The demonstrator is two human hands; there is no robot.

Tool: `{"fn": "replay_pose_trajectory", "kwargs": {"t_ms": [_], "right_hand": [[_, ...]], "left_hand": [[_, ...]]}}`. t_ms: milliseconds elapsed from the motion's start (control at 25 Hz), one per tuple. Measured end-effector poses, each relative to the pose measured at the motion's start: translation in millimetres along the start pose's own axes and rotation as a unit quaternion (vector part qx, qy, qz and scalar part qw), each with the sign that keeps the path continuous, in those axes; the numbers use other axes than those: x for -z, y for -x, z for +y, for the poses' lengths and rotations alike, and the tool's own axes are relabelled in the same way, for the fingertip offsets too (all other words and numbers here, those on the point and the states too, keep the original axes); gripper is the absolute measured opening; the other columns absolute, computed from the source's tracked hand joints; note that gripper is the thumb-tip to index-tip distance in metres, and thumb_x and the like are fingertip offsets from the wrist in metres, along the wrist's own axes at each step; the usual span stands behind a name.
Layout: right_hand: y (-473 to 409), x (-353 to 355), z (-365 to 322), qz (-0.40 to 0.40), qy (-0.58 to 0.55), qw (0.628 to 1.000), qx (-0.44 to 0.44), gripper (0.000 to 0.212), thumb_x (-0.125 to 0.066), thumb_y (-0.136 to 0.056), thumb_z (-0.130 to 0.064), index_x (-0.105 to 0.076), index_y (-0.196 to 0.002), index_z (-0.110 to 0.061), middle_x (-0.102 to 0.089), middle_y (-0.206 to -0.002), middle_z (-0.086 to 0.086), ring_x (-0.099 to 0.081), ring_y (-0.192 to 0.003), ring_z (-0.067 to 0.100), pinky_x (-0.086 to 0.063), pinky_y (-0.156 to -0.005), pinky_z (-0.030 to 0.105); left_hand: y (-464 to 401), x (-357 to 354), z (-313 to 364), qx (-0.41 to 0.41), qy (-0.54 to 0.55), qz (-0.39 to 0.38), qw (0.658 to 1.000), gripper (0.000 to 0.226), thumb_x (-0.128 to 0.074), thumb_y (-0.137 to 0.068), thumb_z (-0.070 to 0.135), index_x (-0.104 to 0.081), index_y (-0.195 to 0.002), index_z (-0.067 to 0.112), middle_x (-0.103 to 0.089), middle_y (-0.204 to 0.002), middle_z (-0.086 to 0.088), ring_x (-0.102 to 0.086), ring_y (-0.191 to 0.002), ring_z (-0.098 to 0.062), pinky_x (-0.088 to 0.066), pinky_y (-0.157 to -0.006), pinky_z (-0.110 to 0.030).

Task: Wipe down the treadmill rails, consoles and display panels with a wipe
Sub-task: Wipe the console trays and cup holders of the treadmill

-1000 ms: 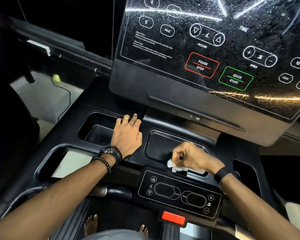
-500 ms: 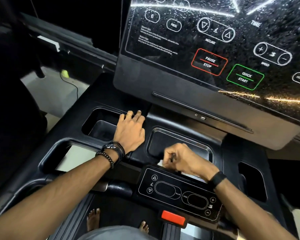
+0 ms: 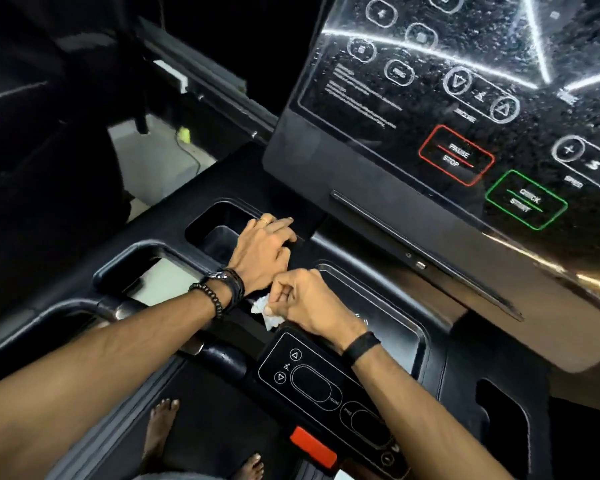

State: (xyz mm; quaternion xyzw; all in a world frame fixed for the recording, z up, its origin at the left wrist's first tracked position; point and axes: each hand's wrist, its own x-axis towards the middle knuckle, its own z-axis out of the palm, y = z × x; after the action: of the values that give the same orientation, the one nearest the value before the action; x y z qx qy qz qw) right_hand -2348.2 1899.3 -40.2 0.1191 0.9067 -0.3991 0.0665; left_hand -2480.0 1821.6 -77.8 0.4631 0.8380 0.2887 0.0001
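Right hand (image 3: 303, 303) curled round a crumpled white wipe (image 3: 266, 312), pinching it against the black console (image 3: 326, 244) at the left end of the shallow tray (image 3: 392, 323). Wipe poking out below the knuckles, just above the small control pad (image 3: 312, 382). Black band (image 3: 361, 346) on the right wrist.

Left hand (image 3: 262, 249) flat, palm down, on the console ridge beside the left cup well (image 3: 215, 226), fingers straight and close together, holding nothing. Ring on one finger; dark beaded bracelets (image 3: 219, 292) at the wrist. Right knuckles just beside the heel of the left hand; touching or not, cannot tell.

Big glossy display (image 3: 465, 81) tilted above, speckled with droplets and streaked with light reflections. Red PAUSE/STOP box (image 3: 456, 155) and green QUICK START box (image 3: 526, 199) near its lower edge, lettering blurred. Red tab (image 3: 312, 446) below the control pad. Left handle loop (image 3: 136, 261) below the cup well, pale floor visible through it. Bare feet (image 3: 160, 431) on the belt at the bottom.
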Motion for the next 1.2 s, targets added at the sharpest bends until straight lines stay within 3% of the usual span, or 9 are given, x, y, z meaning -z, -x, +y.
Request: {"fn": "replay_pose_trajectory", "kwargs": {"t_ms": [200, 400, 480, 600, 720, 880, 1040, 1200], "right_hand": [[-26.3, -1.1, -14.9, -0.067, 0.093, 0.993, 0.029, 0.024, -0.089, -0.072, -0.013, -0.065, -0.073, -0.014, -0.065, -0.064, -0.004, -0.061, -0.058, 0.008, -0.056, -0.066, 0.03], [-45.8, -30.0, -37.8, -0.088, 0.26, 0.955, 0.11, 0.026, -0.072, -0.075, -0.009, -0.052, -0.072, -0.026, -0.057, -0.08, -0.007, -0.056, -0.072, 0.02, -0.038, -0.067, 0.027], [-54.3, -36.5, -40.6, -0.09, 0.284, 0.945, 0.134, 0.032, -0.071, -0.075, -0.006, -0.048, -0.073, -0.028, -0.053, -0.084, -0.008, -0.049, -0.07, 0.017, -0.033, -0.069, 0.026], [-79.4, -46.2, -52.7, -0.085, 0.305, 0.932, 0.174, 0.027, -0.068, -0.078, -0.006, -0.049, -0.078, -0.026, -0.048, -0.086, -0.006, -0.055, -0.071, 0.026, -0.032, -0.067, 0.03], [-112.5, -66.8, -70.5, -0.079, 0.329, 0.915, 0.219, 0.016, -0.065, -0.081, -0.006, -0.057, -0.086, -0.018, -0.051, -0.09, 0.0, -0.061, -0.073, 0.033, -0.043, -0.066, 0.038], [-152.4, -87.5, -83.7, -0.038, 0.327, 0.906, 0.267, 0.01, -0.063, -0.085, -0.009, -0.057, -0.088, -0.016, -0.053, -0.089, 0.005, -0.058, -0.06, 0.036, -0.053, -0.057, 0.048], [-162.5, -90.0, -92.0, -0.03, 0.282, 0.918, 0.279, 0.012, -0.071, -0.085, -0.009, -0.06, -0.085, -0.013, -0.052, -0.087, 0.003, -0.057, -0.061, 0.029, -0.052, -0.056, 0.044], [-120.4, -60.2, -62.1, -0.029, 0.165, 0.958, 0.235, 0.016, -0.078, -0.085, -0.01, -0.063, -0.08, -0.013, -0.045, -0.078, -0.012, -0.047, -0.062, 0.006, -0.039, -0.061, 0.017]], "left_hand": [[30.2, 35.4, -58.2, 0.105, -0.056, 0.069, 0.991, 0.043, -0.043, -0.074, 0.025, -0.072, -0.104, 0.015, -0.063, -0.136, -0.009, -0.055, -0.117, -0.033, -0.037, -0.094, -0.044], [54.3, 76.7, -123.5, 0.192, -0.135, 0.067, 0.97, 0.048, -0.036, -0.084, 0.033, -0.069, -0.113, 0.013, -0.062, -0.134, -0.011, -0.054, -0.118, -0.034, -0.038, -0.095, -0.046], [61.7, 83.3, -145.9, 0.218, -0.146, 0.052, 0.964, 0.05, -0.032, -0.089, 0.036, -0.068, -0.114, 0.011, -0.062, -0.132, -0.013, -0.055, -0.116, -0.036, -0.041, -0.093, -0.047], [70.6, 82.9, -163.7, 0.265, -0.12, 0.031, 0.956, 0.053, -0.026, -0.092, 0.039, -0.066, -0.113, 0.01, -0.064, -0.124, -0.012, -0.056, -0.111, -0.035, -0.042, -0.091, -0.047], [69.8, 78.5, -169.0, 0.265, -0.111, 0.024, 0.957, 0.05, -0.024, -0.093, 0.036, -0.064, -0.114, 0.014, -0.064, -0.119, -0.008, -0.055, -0.112, -0.031, -0.042, -0.091, -0.044], [66.6, 77.2, -176.1, 0.297, -0.046, 0.029, 0.953, 0.032, -0.045, -0.096, 0.019, -0.06, -0.124, 0.017, -0.059, -0.13, -0.005, -0.049, -0.123, -0.027, -0.036, -0.1, -0.043], [69.5, 76.7, -178.9, 0.314, -0.013, 0.035, 0.949, 0.035, -0.048, -0.091, 0.015, -0.06, -0.123, 0.016, -0.059, -0.128, -0.004, -0.048, -0.12, -0.026, -0.034, -0.097, -0.039], [66.8, 74.6, -180.5, 0.312, -0.027, 0.025, 0.949, 0.031, -0.046, -0.095, 0.022, -0.059, -0.122, 0.014, -0.058, -0.127, -0.006, -0.048, -0.12, -0.028, -0.035, -0.098, -0.043]]}}
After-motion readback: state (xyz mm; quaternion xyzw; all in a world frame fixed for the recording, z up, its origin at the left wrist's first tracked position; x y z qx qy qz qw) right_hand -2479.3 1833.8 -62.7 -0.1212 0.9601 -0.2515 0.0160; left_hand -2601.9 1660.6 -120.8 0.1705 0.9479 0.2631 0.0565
